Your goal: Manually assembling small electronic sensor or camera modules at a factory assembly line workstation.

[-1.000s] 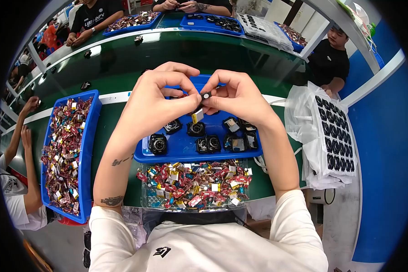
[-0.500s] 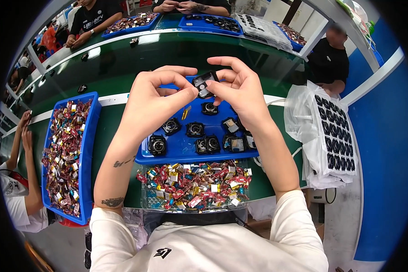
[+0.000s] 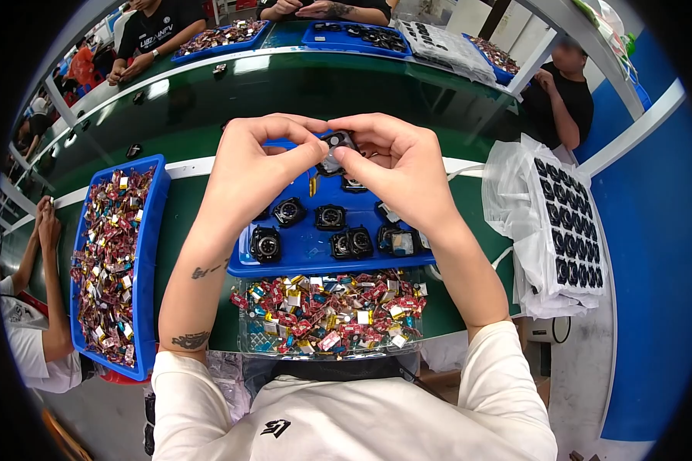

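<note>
Between my two hands, above the blue tray (image 3: 323, 269), a black smartwatch case (image 3: 335, 143) is held up with its inner side toward me. My left hand (image 3: 265, 165) is closed on its left edge, the thumb against the rim. My right hand (image 3: 400, 169) grips the other side, its thumb lying on the case's greyish inner face. The fingertips behind the case are partly hidden. A yellow-and-dark strip (image 3: 313, 184) shows just below the left fingers. Several more watch cases, such as one watch case (image 3: 331, 218), lie in the tray, some with a round disc showing.
A clear tray (image 3: 242, 338) of small red, white and yellow wired parts lies nearest me. A long blue bin (image 3: 155, 230) of similar parts stands left. At right, a white stack (image 3: 527, 261) bears rows of black pieces. Beyond runs a green conveyor (image 3: 284, 92); co-workers sit around.
My right hand has shifted left, its raised index finger now lowered against the case. The case has dropped slightly. Pieces on the conveyor have drifted left. The co-worker at right has raised an arm.
</note>
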### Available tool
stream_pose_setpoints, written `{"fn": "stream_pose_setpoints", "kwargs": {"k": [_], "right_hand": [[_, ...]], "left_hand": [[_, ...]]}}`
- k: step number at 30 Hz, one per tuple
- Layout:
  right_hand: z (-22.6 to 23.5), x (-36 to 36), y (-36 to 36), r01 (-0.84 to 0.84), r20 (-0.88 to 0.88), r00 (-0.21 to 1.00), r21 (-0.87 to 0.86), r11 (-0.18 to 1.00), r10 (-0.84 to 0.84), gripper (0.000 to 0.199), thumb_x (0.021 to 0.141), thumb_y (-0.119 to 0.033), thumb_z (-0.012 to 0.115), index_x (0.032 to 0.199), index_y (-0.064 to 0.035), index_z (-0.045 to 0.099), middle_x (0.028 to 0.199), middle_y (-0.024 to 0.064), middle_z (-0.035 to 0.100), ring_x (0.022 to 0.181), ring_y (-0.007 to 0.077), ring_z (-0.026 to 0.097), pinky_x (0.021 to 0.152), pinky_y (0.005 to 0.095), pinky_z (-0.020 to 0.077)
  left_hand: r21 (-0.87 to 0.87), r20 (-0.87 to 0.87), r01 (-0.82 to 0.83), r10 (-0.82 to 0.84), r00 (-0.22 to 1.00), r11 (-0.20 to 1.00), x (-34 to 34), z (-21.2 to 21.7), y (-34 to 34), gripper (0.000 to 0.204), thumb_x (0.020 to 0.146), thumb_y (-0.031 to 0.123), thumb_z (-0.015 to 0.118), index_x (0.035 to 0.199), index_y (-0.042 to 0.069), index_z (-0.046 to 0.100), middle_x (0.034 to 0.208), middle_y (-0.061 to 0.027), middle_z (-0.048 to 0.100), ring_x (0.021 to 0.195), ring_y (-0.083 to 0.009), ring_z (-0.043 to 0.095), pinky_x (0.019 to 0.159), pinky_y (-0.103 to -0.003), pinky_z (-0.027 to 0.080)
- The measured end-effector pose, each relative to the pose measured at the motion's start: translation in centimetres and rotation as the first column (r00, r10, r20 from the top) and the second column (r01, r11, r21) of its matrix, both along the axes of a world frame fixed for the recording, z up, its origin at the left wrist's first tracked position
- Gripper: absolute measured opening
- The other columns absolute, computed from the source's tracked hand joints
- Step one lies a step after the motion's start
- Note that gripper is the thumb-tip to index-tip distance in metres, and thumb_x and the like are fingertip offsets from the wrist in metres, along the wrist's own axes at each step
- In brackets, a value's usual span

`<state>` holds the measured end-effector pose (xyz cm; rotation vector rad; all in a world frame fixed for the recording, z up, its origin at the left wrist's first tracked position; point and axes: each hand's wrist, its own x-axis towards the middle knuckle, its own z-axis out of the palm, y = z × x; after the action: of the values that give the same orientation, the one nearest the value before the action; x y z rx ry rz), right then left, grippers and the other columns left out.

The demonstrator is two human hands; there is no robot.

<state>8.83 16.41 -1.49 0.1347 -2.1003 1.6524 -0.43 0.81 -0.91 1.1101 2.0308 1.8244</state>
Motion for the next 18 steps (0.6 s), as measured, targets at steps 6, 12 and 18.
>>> {"fn": "stream_pose_setpoints", "kwargs": {"k": [6,12,18], "right_hand": [[-0.06,0.21,-0.41,0.038,-0.034,0.999,0.039,0.999,-0.037,0.022,0.084,-0.004,0.063,0.105,-0.0011,0.067,0.085,0.0089,0.069,0.073,0.0071,0.063,0.063,0.0208,0.0511],[-0.45,0.19,-0.66,0.093,-0.080,0.993,0.053,0.994,-0.088,0.020,0.084,-0.005,0.065,0.103,-0.0007,0.067,0.084,0.0119,0.069,0.074,0.0108,0.066,0.063,0.0228,0.0526],[-0.96,-0.16,-0.81,0.131,-0.124,0.984,0.034,0.991,-0.125,0.018,0.082,-0.005,0.066,0.100,-0.0009,0.068,0.085,0.0099,0.070,0.073,0.0114,0.066,0.063,0.0228,0.0526]], "left_hand": [[0.001,0.027,-0.024,0.024,0.999,1.000,-0.08,-0.17,0.00,0.007,0.077,0.002,0.066,0.077,-0.005,0.068,0.102,-0.0138,0.066,0.086,-0.0146,0.062,0.080,-0.027,0.050],[0.029,0.008,-0.046,0.045,0.999,0.999,0.42,-0.24,0.11,0.007,0.078,0.002,0.066,0.077,-0.004,0.068,0.102,-0.0145,0.066,0.085,-0.0142,0.063,0.079,-0.027,0.050],[0.047,-0.075,-0.130,0.133,0.988,0.990,0.47,-0.72,0.33,0.014,0.073,0.012,0.069,0.075,-0.001,0.071,0.100,-0.0137,0.069,0.080,-0.0142,0.064,0.072,-0.028,0.050]]}}
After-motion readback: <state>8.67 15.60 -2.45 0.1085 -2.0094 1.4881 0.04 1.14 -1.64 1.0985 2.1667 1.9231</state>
